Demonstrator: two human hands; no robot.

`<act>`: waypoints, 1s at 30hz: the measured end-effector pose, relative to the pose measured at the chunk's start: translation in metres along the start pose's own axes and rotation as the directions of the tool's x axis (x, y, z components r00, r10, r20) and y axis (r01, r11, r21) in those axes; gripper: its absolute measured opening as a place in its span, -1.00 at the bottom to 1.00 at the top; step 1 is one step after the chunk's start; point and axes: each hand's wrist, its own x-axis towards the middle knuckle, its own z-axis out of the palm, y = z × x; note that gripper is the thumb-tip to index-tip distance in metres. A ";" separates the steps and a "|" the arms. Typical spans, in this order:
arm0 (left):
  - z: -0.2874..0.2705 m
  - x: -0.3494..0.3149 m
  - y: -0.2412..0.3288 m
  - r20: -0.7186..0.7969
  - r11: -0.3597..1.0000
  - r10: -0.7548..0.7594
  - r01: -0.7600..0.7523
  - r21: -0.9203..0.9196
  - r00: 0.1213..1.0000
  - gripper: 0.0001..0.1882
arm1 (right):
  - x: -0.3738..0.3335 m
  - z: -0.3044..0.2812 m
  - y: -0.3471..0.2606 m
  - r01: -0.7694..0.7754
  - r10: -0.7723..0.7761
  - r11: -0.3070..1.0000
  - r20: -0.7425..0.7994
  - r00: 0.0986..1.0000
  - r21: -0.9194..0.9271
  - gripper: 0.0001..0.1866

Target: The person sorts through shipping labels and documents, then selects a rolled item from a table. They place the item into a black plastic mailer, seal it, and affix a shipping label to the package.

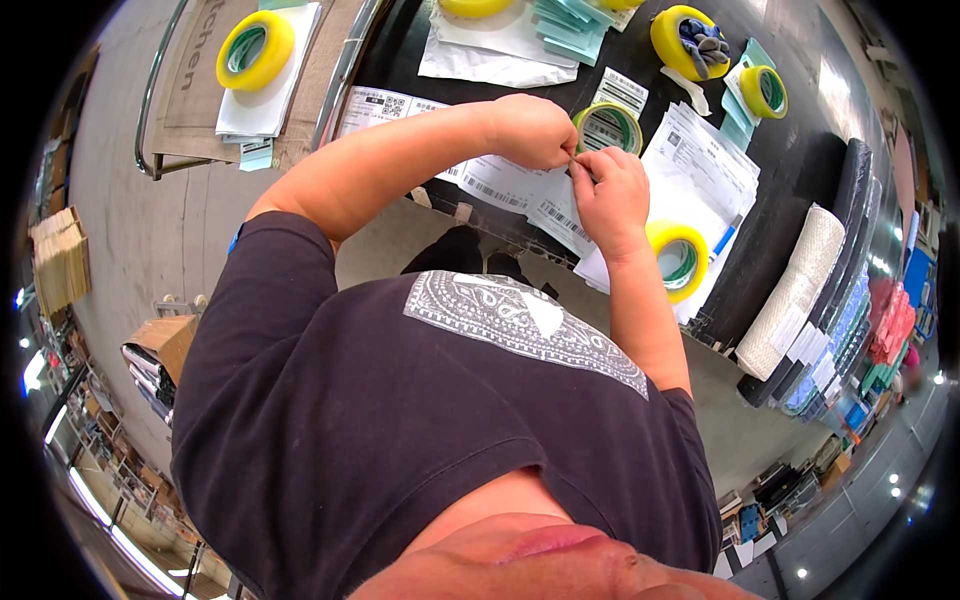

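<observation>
Over the near edge of a black table (795, 165), my two hands meet at the fingertips. My left hand (535, 132) is closed, thumb and finger pinched toward the right hand. My right hand (612, 195) is closed in a pinch too, and a tiny bit of something between them is too small to name. Just beyond the fingers a thin, nearly used-up tape roll (630, 118) touches or almost touches them. Printed label sheets (500, 185) lie under and beside my hands. Close to my right forearm rests a fuller yellow tape roll (699, 262) on stacked papers (705, 160).
Farther back stand a yellow tape roll (672, 40) with dark gloves (705, 48) in it and another roll (764, 92). A blue pen (725, 240) lies on the papers. Wrapped rolls (795, 290) line the right. Leftward, a cart (185, 110) carries papers and tape.
</observation>
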 end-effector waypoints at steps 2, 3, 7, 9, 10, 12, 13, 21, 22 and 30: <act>0.001 0.001 -0.001 -0.009 1.000 -0.010 0.010 -0.009 1.000 -0.75 | 0.000 0.001 0.001 0.026 -0.026 0.999 -0.016 1.000 0.019 -0.94; 0.002 0.002 -0.002 -0.007 1.000 -0.014 0.014 -0.020 1.000 -0.75 | 0.001 0.001 0.001 0.044 -0.043 0.999 -0.024 0.999 0.031 -0.95; 0.001 0.001 -0.002 -0.014 0.996 -0.020 0.019 -0.092 1.000 -0.75 | 0.001 -0.001 0.000 0.105 -0.100 0.993 -0.081 0.992 0.061 -0.95; 0.003 0.003 -0.005 -0.019 0.988 -0.025 0.021 -0.156 1.000 -0.75 | 0.000 -0.001 0.001 0.132 -0.124 0.989 -0.116 0.985 0.065 -0.95; 0.004 0.003 -0.007 -0.022 0.982 -0.027 0.022 -0.187 0.999 -0.75 | 0.000 -0.001 0.001 0.146 -0.136 0.987 -0.131 0.982 0.067 -0.94; 0.007 0.004 -0.010 0.003 0.944 -0.085 0.081 -0.319 0.996 -0.76 | -0.001 0.000 0.002 0.163 -0.149 0.984 -0.160 0.976 0.075 -0.94; 0.008 0.005 -0.011 0.017 0.917 -0.112 0.110 -0.382 0.994 -0.76 | -0.001 0.002 0.004 0.167 -0.150 0.983 -0.175 0.973 0.082 -0.94; -0.011 -0.005 -0.024 0.108 0.929 -0.084 0.117 -0.351 0.991 -0.69 | -0.007 -0.002 0.013 0.080 -0.076 0.996 -0.085 0.994 0.046 -0.91; -0.011 -0.006 -0.025 0.109 0.921 -0.083 0.119 -0.371 0.991 -0.68 | -0.008 -0.001 0.014 0.092 -0.088 0.995 -0.091 0.992 0.035 -0.91; 0.000 -0.012 -0.033 0.069 0.887 -0.116 0.135 -0.441 0.991 -0.70 | -0.008 0.005 0.019 0.101 -0.076 0.976 -0.132 0.988 0.192 -0.92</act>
